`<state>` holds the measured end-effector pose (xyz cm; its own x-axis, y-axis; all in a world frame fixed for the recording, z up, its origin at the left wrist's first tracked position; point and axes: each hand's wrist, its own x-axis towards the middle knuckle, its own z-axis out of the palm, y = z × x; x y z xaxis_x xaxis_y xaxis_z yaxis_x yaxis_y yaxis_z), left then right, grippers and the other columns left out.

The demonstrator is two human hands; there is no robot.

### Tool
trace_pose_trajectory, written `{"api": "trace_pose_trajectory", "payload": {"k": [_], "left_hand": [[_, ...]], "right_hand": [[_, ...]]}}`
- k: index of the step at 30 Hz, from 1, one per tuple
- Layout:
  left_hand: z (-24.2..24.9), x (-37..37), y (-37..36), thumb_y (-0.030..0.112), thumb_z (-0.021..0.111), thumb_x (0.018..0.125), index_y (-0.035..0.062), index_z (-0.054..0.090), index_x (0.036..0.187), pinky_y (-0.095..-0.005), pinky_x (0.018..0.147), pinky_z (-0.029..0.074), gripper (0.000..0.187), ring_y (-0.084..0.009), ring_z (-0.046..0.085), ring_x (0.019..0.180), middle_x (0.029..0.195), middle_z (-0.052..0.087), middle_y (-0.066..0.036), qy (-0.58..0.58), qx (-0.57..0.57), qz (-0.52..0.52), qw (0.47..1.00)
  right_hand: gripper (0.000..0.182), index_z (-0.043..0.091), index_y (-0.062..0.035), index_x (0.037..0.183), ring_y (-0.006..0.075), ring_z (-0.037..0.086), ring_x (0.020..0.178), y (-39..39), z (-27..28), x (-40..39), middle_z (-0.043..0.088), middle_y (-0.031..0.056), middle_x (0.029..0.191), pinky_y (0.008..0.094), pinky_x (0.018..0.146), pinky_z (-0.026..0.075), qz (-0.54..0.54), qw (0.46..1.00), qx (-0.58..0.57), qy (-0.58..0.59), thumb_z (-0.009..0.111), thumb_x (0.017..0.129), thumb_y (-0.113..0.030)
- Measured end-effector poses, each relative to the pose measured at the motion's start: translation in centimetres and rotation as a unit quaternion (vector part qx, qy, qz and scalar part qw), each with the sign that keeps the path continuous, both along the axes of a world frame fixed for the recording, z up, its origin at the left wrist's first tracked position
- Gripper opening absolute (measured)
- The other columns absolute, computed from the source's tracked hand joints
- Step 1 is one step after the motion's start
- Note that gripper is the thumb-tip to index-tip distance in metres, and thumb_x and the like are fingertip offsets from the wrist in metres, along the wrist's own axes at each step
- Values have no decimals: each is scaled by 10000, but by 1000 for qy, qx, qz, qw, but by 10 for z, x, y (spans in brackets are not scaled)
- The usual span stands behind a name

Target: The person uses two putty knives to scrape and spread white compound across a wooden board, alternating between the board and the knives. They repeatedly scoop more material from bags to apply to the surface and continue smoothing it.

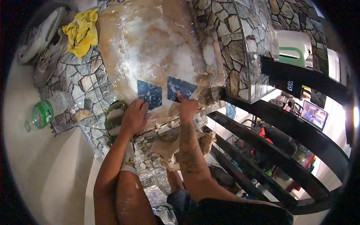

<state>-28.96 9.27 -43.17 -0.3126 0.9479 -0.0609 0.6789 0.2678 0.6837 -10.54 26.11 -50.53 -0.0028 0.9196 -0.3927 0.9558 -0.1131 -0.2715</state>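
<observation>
Two dark blue-grey pieces that look like sandpaper, smeared with white, lie on a cardboard sheet [112,41]. The left sandpaper piece [150,93] is roughly rectangular; the right sandpaper piece [182,88] tapers toward one side. My left hand [134,118] rests with its fingers stretched out at the lower left edge of the left piece. My right hand [188,108] is closed at the lower edge of the right piece, its fingertips on it. A narrow gap separates the two pieces.
A yellow cloth [81,32] and shoes [43,37] lie at upper left. A plastic bottle [45,114] lies on its side at left. Crumpled brown paper [168,150] hangs below the cardboard. Black railing bars [277,116] run along the right, beside stone-patterned steps [228,33].
</observation>
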Motion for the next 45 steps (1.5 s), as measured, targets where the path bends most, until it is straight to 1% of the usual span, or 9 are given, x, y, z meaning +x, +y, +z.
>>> {"api": "trace_pose_trajectory", "payload": {"k": [4, 6, 10, 14, 16, 23, 26, 39, 45], "left_hand": [[-11, 2, -6, 142, 620, 749, 23, 566, 1054, -446, 859, 435, 332, -346, 510, 985, 1069, 516, -155, 105, 33, -61, 992], [-10, 2, -7, 166, 581, 774, 25, 574, 1059, -439, 871, 425, 318, -328, 511, 1006, 1103, 521, -150, 99, -46, -128, 986], [-14, 17, -24, 189, 516, 806, 14, 584, 1053, -423, 893, 406, 310, -300, 506, 1065, 1163, 523, -146, 193, -49, -181, 963], [0, 27, -29, 185, 503, 812, 11, 554, 1144, -410, 940, 392, 378, -262, 481, 1113, 1218, 502, -145, 260, -51, -169, 949], [1, 24, -29, 189, 508, 819, 13, 526, 1206, -405, 963, 380, 426, -256, 471, 1133, 1244, 490, -138, 233, -65, -174, 955], [-9, 28, -40, 223, 537, 833, 17, 434, 1342, -422, 1018, 336, 559, -248, 396, 1258, 1370, 421, -107, 295, -113, -200, 928], [-6, 33, -52, 216, 487, 834, 26, 417, 1351, -490, 1110, 215, 555, -311, 363, 1289, 1376, 435, -131, 241, -106, -193, 945], [-7, 24, -56, 393, 581, 825, 94, 464, 1333, -492, 1103, 238, 601, -260, 332, 1316, 1342, 471, -78, 242, -172, -238, 925], [2, 22, -57, 440, 609, 797, 90, 430, 1364, -463, 1119, 190, 690, -242, 276, 1346, 1406, 408, -57, 250, -157, -244, 924]], "right_hand": [[433, 601, 30, 956, 197, 533, 764, 19, 40, -8, 604, 106, 813, 354, 738, 443, -68, 982, 104, 144, 804, 707, -260], [272, 578, -47, 839, 232, 547, 789, 29, 81, -21, 600, 100, 888, 338, 716, 451, -63, 847, 108, 517, 791, 669, -47], [262, 561, -40, 895, 252, 561, 779, 28, 157, -59, 578, 109, 842, 329, 735, 450, 181, 916, 202, 297, 656, 678, 71], [344, 586, -43, 988, 334, 558, 876, 23, 134, -81, 564, 137, 907, 409, 772, 459, 507, 811, 203, 210, 647, 652, -1], [391, 576, -56, 1053, 334, 544, 926, 16, 120, -83, 553, 138, 963, 429, 788, 451, 539, 819, 136, 142, 628, 668, -11], [707, 450, -210, 1332, 310, 519, 988, -1, 100, -67, 517, 123, 1151, 471, 824, 405, 573, 806, 140, 39, 622, 670, -31], [735, 441, -253, 1350, 297, 519, 995, -43, 105, -60, 515, 114, 1177, 478, 845, 377, 611, 778, 141, 52, 637, 666, -70], [515, 523, -108, 1249, 321, 472, 1113, -96, 68, -63, 509, 108, 1201, 463, 943, 348, 606, 774, 144, 112, 573, 739, -59], [440, 523, -111, 1238, 316, 477, 1116, -74, 69, -115, 512, 118, 1208, 491, 953, 361, 531, 833, 121, 95, 530, 802, -167]]}}
